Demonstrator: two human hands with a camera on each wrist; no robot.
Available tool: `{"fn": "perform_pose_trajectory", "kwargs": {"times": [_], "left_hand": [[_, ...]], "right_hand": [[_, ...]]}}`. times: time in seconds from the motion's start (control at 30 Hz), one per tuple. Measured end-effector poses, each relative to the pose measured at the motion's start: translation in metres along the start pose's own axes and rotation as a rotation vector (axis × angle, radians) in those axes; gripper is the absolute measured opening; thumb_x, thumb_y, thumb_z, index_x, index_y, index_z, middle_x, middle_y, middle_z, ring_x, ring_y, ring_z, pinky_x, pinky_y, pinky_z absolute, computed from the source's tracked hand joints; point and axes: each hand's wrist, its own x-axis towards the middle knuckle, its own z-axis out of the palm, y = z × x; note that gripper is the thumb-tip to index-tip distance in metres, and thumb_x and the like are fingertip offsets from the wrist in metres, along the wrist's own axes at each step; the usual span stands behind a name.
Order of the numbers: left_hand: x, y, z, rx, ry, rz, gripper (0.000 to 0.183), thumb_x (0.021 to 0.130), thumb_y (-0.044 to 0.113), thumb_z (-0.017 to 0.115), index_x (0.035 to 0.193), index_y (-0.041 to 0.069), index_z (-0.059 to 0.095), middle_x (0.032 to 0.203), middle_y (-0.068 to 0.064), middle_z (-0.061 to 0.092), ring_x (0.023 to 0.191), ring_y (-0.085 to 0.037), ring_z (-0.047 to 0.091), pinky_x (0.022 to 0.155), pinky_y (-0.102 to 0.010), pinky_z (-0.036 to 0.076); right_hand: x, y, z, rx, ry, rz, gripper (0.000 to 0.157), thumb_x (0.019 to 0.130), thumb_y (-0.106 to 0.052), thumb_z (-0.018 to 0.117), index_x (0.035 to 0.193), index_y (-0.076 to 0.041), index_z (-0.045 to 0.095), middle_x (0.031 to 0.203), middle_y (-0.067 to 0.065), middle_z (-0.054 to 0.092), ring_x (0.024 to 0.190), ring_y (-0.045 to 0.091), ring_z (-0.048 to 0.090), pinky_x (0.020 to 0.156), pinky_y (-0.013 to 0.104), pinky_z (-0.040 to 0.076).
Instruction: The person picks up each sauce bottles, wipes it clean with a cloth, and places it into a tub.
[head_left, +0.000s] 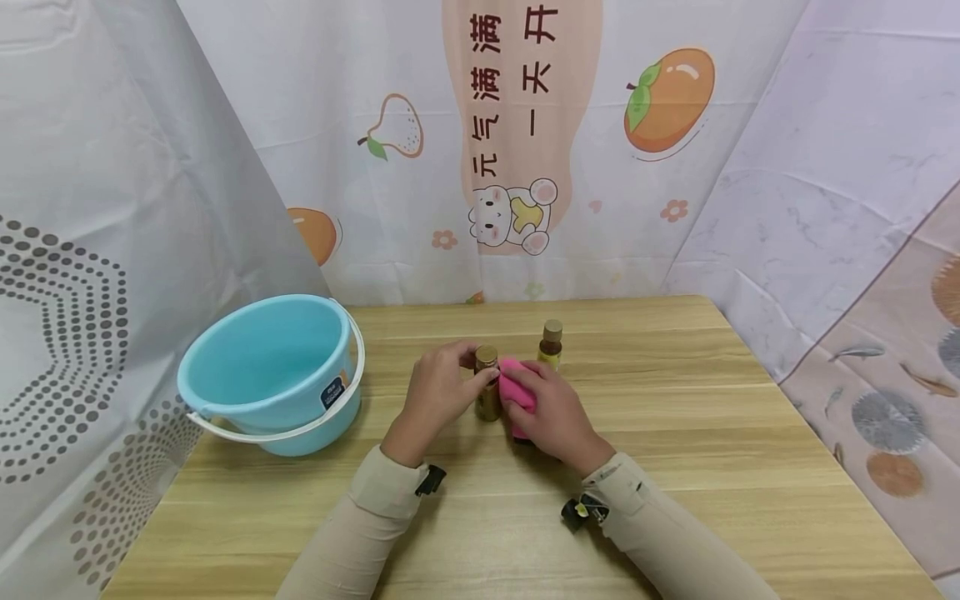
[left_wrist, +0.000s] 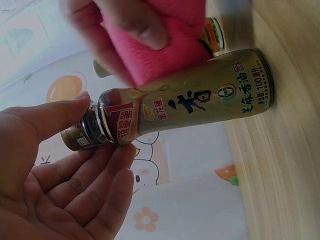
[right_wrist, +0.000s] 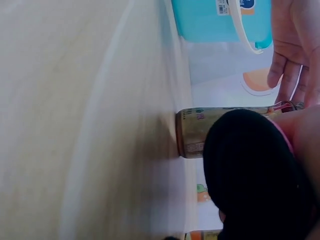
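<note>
Pinching the sesame oil bottle (left_wrist: 200, 102) by its neck, just under the gold cap (left_wrist: 75, 138), with thumb and fingertips of the left hand (head_left: 442, 387) on opposite sides. Gripping a bunched pink cloth (left_wrist: 167, 57) in the right hand (head_left: 551, 408), thumb laid over it, and holding it against the bottle's side. Standing upright on the wooden table (head_left: 675, 400) between both hands, capped, with reddish brown at the neck; cannot tell how full behind the label.

Just beyond the right hand, seeing a second bottle (head_left: 552, 345), brown with a yellow label, also capped, partly hidden by that hand; cannot tell its contents.

Farther out, left of the left hand and not touching it, finding a blue bucket (head_left: 300, 417), open at the top, with pale blue inner walls and a white handle (head_left: 360, 358) hanging down its near side. Close there to the table's left edge; much farther from the right edge. Behind both bottles, meeting a printed curtain (head_left: 420, 200) at the far edge.
</note>
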Motion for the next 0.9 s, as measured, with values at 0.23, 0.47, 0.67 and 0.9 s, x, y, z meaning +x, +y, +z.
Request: {"fn": "perform_pose_trajectory", "kwargs": {"times": [0.23,0.47,0.67,0.9], "left_hand": [[-0.0001,0.0002,-0.0006,0.011,-0.008,-0.007,0.038,0.089,0.039,0.083,0.116,0.014,0.076,0.095,0.002,0.079,0.093,-0.017,0.075,0.081,-0.043,0.059],[-0.0001,0.0011,-0.0019,0.017,-0.013,-0.003,0.037,0.089,0.04,0.082,0.115,0.013,0.076,0.096,0.002,0.078,0.094,-0.018,0.075,0.08,-0.043,0.06],[0.0002,0.0012,-0.0018,0.017,-0.014,-0.005,0.036,0.089,0.039,0.083,0.114,0.014,0.076,0.095,0.002,0.079,0.093,-0.017,0.075,0.079,-0.043,0.06],[-0.0004,0.0019,-0.0021,0.01,-0.015,-0.014,0.032,0.088,0.039,0.084,0.109,0.016,0.076,0.094,0.003,0.078,0.093,-0.018,0.075,0.08,-0.042,0.059]], "right_hand": [[0.0005,-0.0017,-0.0031,0.042,0.084,-0.041,0.052,0.092,-0.025,0.077,0.142,-0.02,0.065,0.141,0.013,0.06,0.104,0.026,0.068,0.078,0.041,0.061],[0.0017,-0.0035,-0.0041,0.064,0.152,-0.091,0.052,0.093,-0.02,0.076,0.143,-0.019,0.064,0.144,0.017,0.057,0.108,0.029,0.068,0.08,0.044,0.062],[0.0011,-0.0019,-0.0008,0.022,0.1,-0.06,0.049,0.093,-0.021,0.077,0.141,-0.021,0.066,0.142,0.018,0.059,0.109,0.031,0.068,0.083,0.047,0.061],[-0.0012,0.0007,0.0035,-0.003,0.003,0.002,0.051,0.093,-0.026,0.076,0.143,-0.021,0.064,0.138,0.014,0.061,0.102,0.026,0.068,0.083,0.044,0.06]]}}
